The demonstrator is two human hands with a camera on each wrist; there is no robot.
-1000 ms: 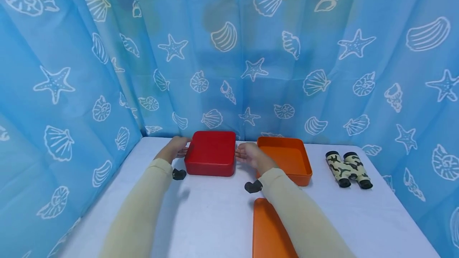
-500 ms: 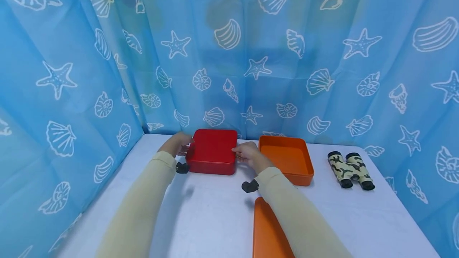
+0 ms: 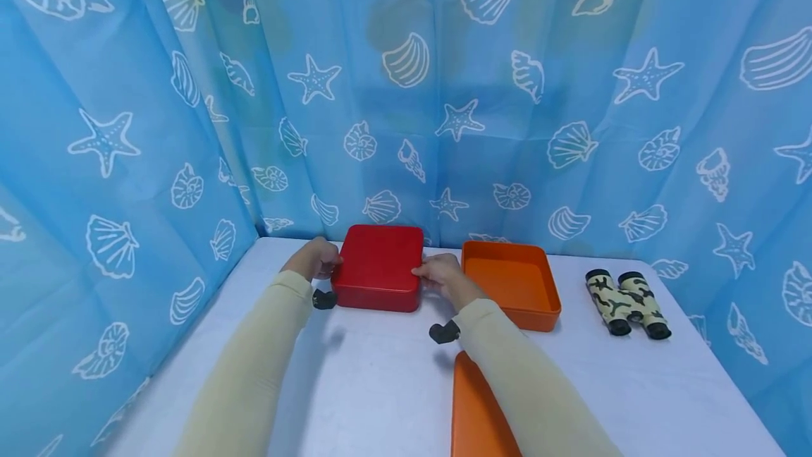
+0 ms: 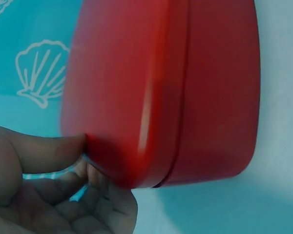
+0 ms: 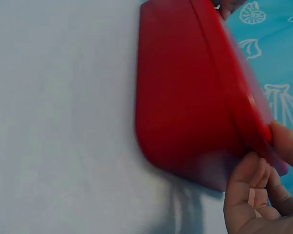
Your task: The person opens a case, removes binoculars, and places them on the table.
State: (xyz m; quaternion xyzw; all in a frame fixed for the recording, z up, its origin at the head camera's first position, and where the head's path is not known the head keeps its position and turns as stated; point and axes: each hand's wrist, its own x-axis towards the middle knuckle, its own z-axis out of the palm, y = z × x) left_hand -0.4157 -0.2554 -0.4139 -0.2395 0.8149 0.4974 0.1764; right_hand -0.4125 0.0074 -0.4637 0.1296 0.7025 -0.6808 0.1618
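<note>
A red square box (image 3: 374,300) with a red lid (image 3: 380,256) on it stands at the back of the white table. My left hand (image 3: 315,258) pinches the lid's left edge, thumb on top and fingers below the rim in the left wrist view. On the opposite side my right hand (image 3: 444,275) pinches the lid's right edge, its curled fingers under the rim in the right wrist view. A thin seam between lid and box shows along the front in the left wrist view. What the box contains is hidden.
An orange open box (image 3: 514,281) stands to the right of the red one. Nearer, an orange flat lid (image 3: 478,415) lies partly under my right forearm. Camouflage binoculars (image 3: 626,303) lie at the right. A blue shell-print curtain (image 3: 406,97) hangs behind the table (image 3: 374,386).
Both hands have moved inward from beside the red box, and their thumbs and fingers now hold its lid. The head view has shifted slightly.
</note>
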